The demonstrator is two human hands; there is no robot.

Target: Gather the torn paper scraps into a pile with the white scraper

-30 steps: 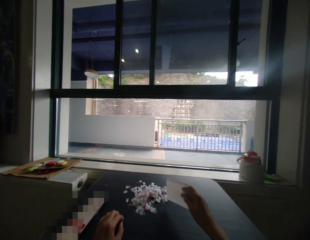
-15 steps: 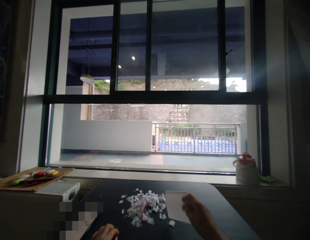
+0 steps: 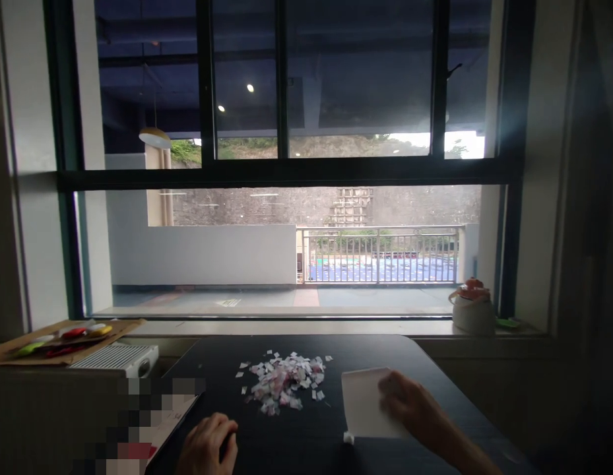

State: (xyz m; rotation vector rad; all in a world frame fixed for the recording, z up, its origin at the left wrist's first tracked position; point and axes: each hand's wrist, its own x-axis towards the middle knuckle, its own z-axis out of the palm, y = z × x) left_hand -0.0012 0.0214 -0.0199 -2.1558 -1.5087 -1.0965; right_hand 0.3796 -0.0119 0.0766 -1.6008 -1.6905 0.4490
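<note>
A loose heap of small cut paper scraps (image 3: pixel 284 382), white with some pink, lies on the dark table (image 3: pixel 306 455). To the right of the heap my right hand (image 3: pixel 402 399), slightly blurred, grips a white sheet of paper (image 3: pixel 363 402) by its right side. One scrap (image 3: pixel 348 438) sits at the sheet's lower left corner, apart from the heap. My left hand (image 3: pixel 210 445) rests at the table's near left with its fingers curled in and nothing visible in them; the heap is ahead of it to the right.
A pixelated area covers part of a pale sheet (image 3: pixel 172 415) at the table's left edge. Farther left are a white ribbed box (image 3: pixel 115 359) and brown paper (image 3: pixel 19 349) with coloured items. A white pot-like container (image 3: pixel 473 313) stands on the windowsill (image 3: pixel 306 326) at right.
My right hand and the white sheet have moved right, away from the heap, and a scrap is now at the sheet's corner. More of my left hand shows. The camera view has shifted.
</note>
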